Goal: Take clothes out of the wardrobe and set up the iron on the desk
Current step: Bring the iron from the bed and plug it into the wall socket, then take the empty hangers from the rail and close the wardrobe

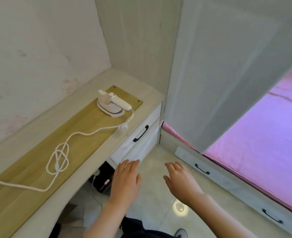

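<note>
A small white iron [113, 105] stands on the desk [38, 152], near its far right end on the wooden inlay. Its white cord [61, 157] runs toward me in loose loops and off the left edge. The pale wardrobe [219, 66] rises at the right, its door shut or seen edge-on; no clothes show. My left hand [126, 179] and my right hand [181, 181] hover over the floor in front of the desk, palms down, fingers spread, holding nothing.
White drawers with black handles [141, 133] sit under the desk's right end. A bed with a pink sheet [262, 143] and drawers beneath lies at the right. Dark objects [104, 181] sit under the desk. The tiled floor [159, 212] is glossy.
</note>
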The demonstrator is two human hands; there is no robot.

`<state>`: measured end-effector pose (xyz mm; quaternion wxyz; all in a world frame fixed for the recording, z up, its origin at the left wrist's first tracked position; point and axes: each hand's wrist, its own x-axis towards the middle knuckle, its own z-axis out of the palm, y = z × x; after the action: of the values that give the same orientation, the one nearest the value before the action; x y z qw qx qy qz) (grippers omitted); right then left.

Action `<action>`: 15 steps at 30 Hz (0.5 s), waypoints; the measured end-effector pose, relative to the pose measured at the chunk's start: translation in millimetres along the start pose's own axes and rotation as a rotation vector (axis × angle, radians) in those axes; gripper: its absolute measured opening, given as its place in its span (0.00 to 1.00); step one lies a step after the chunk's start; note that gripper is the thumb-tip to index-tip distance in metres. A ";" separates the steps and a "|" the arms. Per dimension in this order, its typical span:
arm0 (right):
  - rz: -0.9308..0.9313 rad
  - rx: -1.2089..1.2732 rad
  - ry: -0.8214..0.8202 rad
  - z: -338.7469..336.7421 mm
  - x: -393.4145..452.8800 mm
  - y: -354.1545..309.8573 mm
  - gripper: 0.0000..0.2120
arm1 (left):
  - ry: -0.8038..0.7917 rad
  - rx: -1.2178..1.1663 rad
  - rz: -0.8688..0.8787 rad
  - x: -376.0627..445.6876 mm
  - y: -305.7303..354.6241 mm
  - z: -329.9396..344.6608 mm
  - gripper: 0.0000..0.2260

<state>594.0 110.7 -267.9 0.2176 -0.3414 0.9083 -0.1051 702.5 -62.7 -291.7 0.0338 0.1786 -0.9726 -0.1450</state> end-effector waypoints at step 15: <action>0.366 0.019 0.135 -7.8 -153.9 219.5 0.27 | -0.210 -0.190 0.314 10.3 263.1 74.8 0.20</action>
<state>567.7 377.1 -285.8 0.1750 -0.1606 0.9667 -0.0949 595.2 189.0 -285.7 -0.0288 0.0046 -0.9686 -0.2467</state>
